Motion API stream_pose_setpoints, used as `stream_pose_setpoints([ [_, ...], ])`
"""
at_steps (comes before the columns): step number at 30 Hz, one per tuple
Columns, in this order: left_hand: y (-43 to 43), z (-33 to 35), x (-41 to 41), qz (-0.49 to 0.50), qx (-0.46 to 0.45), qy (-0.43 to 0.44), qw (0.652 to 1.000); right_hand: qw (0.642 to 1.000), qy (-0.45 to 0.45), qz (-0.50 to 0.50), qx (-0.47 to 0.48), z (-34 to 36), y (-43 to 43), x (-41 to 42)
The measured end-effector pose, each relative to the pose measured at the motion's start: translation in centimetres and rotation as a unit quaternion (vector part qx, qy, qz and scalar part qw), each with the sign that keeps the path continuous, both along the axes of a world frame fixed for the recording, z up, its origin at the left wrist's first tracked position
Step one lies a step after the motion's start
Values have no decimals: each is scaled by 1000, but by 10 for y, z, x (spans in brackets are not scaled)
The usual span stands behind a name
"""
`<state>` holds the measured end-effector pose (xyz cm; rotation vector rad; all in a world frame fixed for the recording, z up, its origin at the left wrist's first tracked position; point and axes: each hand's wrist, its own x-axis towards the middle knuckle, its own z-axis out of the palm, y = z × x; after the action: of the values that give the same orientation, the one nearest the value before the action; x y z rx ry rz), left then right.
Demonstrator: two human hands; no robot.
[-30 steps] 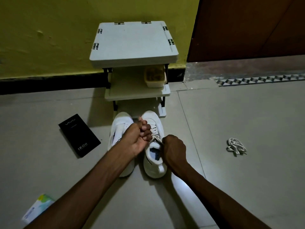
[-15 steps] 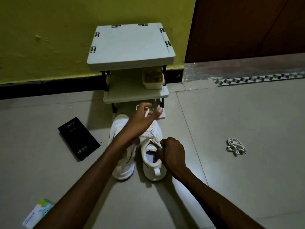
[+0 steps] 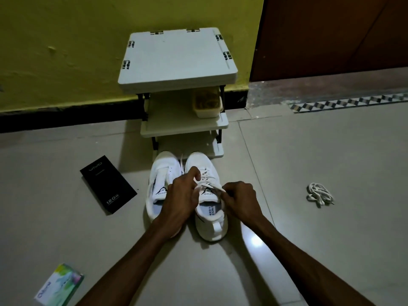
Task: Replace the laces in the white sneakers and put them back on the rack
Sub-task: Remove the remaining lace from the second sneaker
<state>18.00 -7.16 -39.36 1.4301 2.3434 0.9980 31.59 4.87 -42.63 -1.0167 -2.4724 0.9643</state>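
Two white sneakers stand side by side on the floor in front of a small white rack (image 3: 178, 60). The left sneaker (image 3: 162, 173) has no lace in its eyelets. The right sneaker (image 3: 209, 219) carries a white lace (image 3: 208, 178) across its upper eyelets. My left hand (image 3: 182, 195) pinches one end of that lace above the tongue. My right hand (image 3: 239, 198) grips the other end at the shoe's right side. A bundle of white laces (image 3: 319, 193) lies on the floor to the right.
A black phone box (image 3: 108, 183) lies left of the shoes. A colourful small box (image 3: 59, 284) sits at the lower left. A beige container (image 3: 207, 102) stands on the rack's middle shelf. A yellow wall and a brown door close off the back.
My left hand has come back down from near the rack's lower shelf to the right sneaker's tongue, bringing the lace end with it. My right hand stays at the shoe's side.
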Motion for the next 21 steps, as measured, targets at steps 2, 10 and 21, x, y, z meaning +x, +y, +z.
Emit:
stream_pose_setpoints([
  [2,4,-5,-1,-4,-6,34,999,998,-6,-18,-63,-1,7,-2],
  [10,18,1,18,-52,-104,129,985,999,-42,-27,-13,10,-5,-6],
  [21,15,37,-17,-14,-78,-435,897,991,-106,-75,41,15,-30,-11],
])
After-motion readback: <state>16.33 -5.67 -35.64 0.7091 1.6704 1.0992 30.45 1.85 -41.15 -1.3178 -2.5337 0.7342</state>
